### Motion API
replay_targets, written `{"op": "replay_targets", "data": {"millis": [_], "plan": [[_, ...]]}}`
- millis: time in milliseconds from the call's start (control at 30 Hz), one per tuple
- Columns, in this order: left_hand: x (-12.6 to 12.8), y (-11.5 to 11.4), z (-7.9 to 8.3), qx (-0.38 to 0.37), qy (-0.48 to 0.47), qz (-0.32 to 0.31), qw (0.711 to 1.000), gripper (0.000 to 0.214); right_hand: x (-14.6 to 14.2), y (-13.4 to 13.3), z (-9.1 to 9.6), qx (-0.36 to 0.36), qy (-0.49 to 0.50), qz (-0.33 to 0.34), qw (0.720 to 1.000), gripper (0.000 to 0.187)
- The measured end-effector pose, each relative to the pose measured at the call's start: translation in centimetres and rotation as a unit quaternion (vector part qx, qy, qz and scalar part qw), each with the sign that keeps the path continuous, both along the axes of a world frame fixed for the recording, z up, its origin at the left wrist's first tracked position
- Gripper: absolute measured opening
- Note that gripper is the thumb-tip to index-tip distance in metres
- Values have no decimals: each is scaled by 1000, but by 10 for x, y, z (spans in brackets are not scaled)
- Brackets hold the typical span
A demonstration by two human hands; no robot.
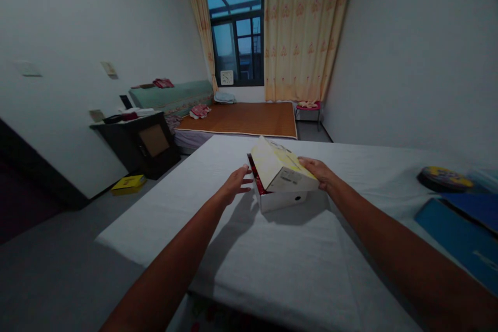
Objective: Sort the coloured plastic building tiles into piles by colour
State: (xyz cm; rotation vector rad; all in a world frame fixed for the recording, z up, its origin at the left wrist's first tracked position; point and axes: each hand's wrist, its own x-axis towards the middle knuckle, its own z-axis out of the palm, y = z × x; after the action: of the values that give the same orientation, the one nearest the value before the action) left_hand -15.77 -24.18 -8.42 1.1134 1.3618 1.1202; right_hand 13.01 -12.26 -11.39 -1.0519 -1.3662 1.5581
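Note:
A white cardboard box (280, 199) with a red inside sits on the white-sheeted bed (272, 270) in front of me. Its yellowish lid (278, 166) is tilted up, half open. My right hand (318, 170) grips the lid's right edge, fingers curled over it. My left hand (237, 182) hovers just left of the box with fingers stretched out, holding nothing. What lies inside the box is mostly hidden by the lid.
A round yellow-and-dark object (444, 178) and blue flat items (462, 233) lie on the bed's right side. A dark cabinet (143, 142) and a yellow box (128, 184) stand at left. A second bed with a bamboo mat (249, 118) lies beyond, under the window.

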Motion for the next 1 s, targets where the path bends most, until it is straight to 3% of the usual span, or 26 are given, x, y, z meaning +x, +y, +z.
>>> {"op": "replay_targets", "data": {"millis": [100,233,433,533,600,700,867,1000], "plan": [[-1,1,-2,-8,-22,21,1000,60,-14,2,9,29,-20,-28,999,58],[0,0,0,-24,-43,40,998,61,-24,0,18,99,-153,-33,983,55],[6,-7,2,-41,-17,30,999,64,-25,-6,25,286,-331,-38,898,47],[10,-10,0,-52,3,25,998,66,-19,-8,17,310,-354,-87,878,51],[13,-11,0,-65,7,25,998,61,-17,-12,7,288,-332,-100,893,45],[18,-9,-1,-82,14,13,996,48,-18,-19,-5,221,-266,-62,936,34],[25,-10,0,-100,31,20,994,46,-22,-39,-6,74,-129,-27,988,44],[37,-9,0,-90,34,9,995,56,-6,-59,4,17,-2,51,999,62]]}}
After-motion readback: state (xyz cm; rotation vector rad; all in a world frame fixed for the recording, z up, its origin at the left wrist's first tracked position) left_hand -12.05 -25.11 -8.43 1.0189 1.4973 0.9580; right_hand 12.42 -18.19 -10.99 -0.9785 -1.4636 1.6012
